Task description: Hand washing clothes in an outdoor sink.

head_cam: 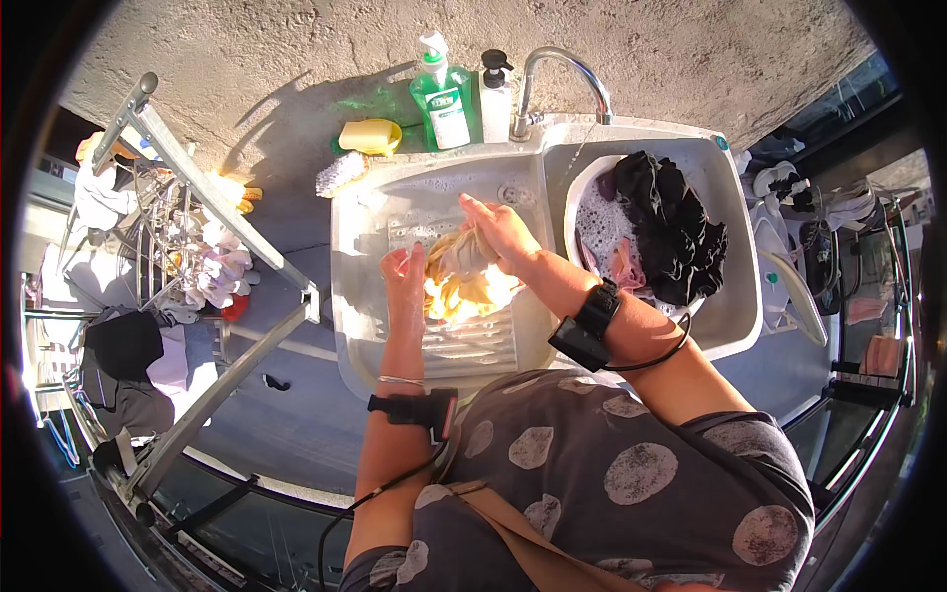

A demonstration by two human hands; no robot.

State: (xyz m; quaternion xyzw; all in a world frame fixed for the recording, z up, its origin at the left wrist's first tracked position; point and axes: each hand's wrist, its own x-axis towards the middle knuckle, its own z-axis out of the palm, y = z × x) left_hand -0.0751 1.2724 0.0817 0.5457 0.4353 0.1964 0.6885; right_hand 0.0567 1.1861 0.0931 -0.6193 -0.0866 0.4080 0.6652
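Note:
A wet, pale yellowish cloth (473, 285) lies bunched over the ridged washboard (473, 344) in the left sink basin, part of it glaring in sunlight. My right hand (503, 233) grips the upper part of this bundle. Just left of the cloth, my left hand (404, 270) is raised with its fingers loosely bent and apart, and nothing shows in it. In the right basin, a white tub (575, 196) holds suds, a soaked black garment (666, 229) and a pink cloth (627, 266).
Water trickles from the chrome faucet (566, 53). Behind the sink stand a green pump bottle (444, 103), a white pump bottle (496, 103) and yellow soap in a dish (368, 138). A scrub brush (340, 175) sits at the sink's corner. At left, a metal rack (214, 200) stands near hanging laundry.

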